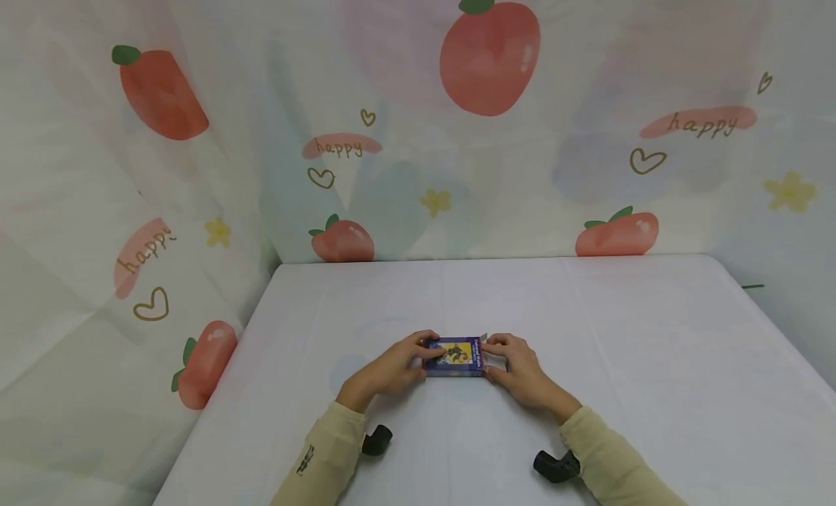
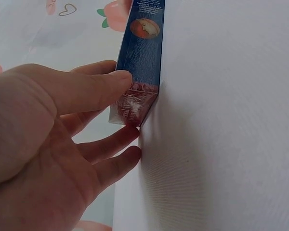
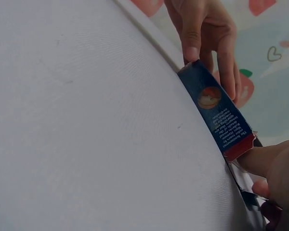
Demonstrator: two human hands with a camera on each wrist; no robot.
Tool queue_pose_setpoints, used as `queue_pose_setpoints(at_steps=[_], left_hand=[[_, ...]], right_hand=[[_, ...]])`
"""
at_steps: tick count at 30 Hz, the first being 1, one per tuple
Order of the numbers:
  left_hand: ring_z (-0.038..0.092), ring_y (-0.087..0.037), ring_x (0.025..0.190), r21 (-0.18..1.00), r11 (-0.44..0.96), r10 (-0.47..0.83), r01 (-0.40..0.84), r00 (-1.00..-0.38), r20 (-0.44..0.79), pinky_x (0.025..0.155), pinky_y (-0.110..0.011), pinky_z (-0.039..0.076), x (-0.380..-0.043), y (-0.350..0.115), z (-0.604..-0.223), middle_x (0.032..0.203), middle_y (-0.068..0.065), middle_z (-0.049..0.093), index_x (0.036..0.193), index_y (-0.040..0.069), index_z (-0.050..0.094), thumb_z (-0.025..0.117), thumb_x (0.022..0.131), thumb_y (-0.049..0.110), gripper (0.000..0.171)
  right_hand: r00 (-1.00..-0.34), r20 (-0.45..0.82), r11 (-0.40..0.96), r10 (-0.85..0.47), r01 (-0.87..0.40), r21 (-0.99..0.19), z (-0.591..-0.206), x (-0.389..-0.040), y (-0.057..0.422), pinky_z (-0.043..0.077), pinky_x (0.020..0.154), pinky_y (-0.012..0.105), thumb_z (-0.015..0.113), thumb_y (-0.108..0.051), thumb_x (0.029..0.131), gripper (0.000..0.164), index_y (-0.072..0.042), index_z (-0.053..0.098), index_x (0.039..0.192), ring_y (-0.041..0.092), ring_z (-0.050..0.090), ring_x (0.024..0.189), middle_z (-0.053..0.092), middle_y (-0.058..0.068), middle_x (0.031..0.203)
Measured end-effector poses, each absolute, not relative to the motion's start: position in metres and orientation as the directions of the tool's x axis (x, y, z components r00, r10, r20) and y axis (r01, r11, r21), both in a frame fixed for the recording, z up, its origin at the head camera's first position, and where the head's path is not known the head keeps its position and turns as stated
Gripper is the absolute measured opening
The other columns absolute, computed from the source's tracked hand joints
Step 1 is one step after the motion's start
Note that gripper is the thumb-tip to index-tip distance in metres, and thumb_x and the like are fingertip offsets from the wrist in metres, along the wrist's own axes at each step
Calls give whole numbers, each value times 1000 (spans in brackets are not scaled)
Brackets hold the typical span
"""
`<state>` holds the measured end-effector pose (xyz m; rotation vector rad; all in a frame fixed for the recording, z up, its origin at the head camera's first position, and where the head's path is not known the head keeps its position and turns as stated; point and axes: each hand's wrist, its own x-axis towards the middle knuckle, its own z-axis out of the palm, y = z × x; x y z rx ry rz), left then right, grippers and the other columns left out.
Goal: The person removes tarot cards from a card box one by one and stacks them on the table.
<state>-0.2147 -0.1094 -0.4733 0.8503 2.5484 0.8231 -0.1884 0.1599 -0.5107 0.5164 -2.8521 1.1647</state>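
A small dark blue card box [image 1: 456, 357] with a yellow picture on its top lies flat on the white table, between both hands. My left hand [image 1: 392, 364] grips its left end, thumb on the near side and fingers over the top and far side. In the left wrist view, shiny clear wrap shows at that end of the box [image 2: 143, 62]. At the right end, my right hand [image 1: 525, 373] holds the box by its opened end. The right wrist view shows a pale flap [image 3: 240, 177] sticking out there, partly hidden by the fingers. The box's contents are not visible.
A white cloth covers the table [image 1: 366, 295]. Behind it and at the left hangs a fruit-printed curtain [image 1: 405, 78]. Black curved pieces stick out beside the left sleeve [image 1: 320, 455] and the right sleeve [image 1: 620, 459].
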Motion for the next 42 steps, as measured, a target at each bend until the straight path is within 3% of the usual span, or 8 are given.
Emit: queue_pose_setpoints(at_steps=[18,34,42], left_hand=[[32,-28,153,611,657,628,442,-770,-118,122,-47,34,-215,-112,-474,161,-6,37,146,15,55,63,97,1,51],[32,-27,153,611,658,627,440,-770,-121,122,-47,34,-216,-113,-475,161,-5,37,145,17,55,63,98,3,50],[33,-28,152,614,638,648,465,-755,-102,123,-47,33,-217,-111,-475,160,-7,37,146,15,54,63,98,3,50]], right_hand=[[-948,191,695,-256,-318,-645,-514,-190,154,34,104,69,73,-7,88,40,3,68,127,47,45,132,59,20,133],[-950,154,698,-272,-305,-648,-511,-189,154,32,107,69,72,-7,90,42,2,66,130,45,43,135,57,18,137],[-939,213,712,-272,-345,-612,-513,-188,156,37,103,67,74,-11,89,40,1,69,127,44,48,130,60,18,133]])
